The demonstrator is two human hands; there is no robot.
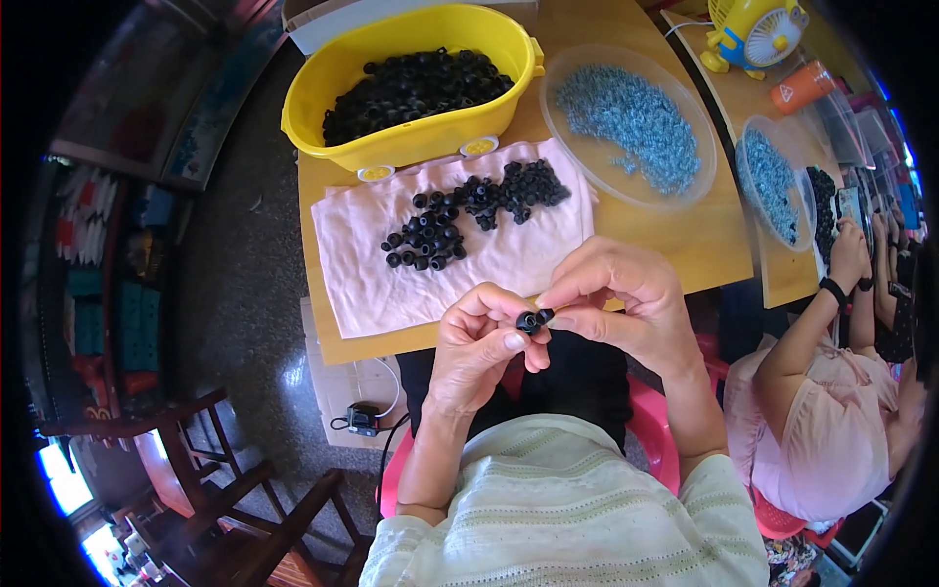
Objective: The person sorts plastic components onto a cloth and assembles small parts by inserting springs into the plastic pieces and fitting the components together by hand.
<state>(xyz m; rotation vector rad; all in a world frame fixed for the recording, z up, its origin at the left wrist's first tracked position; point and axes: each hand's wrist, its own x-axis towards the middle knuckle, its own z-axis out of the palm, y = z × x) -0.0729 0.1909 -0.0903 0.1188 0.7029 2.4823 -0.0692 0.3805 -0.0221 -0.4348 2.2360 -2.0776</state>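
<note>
Just past the table's near edge, my left hand (pixel 481 342) pinches a small round black part (pixel 528 322) with a hole in its end. My right hand (pixel 626 305) meets it from the other side, thumb and forefinger closed on a smaller black piece (pixel 545 316) that touches the first. Beyond my hands a pink cloth (pixel 362 293) lies on the table. On it is a cluster of hollow round black parts (pixel 426 233), and farther right a heap of smaller black pieces (pixel 518 191).
A yellow tub (pixel 421 130) full of black parts stands at the back. To its right, a clear round tray (pixel 626 191) holds many small light-blue pieces. Beside me on the right a person (pixel 822 401) works near another tray (pixel 797 230). A yellow fan (pixel 758 39) stands far right.
</note>
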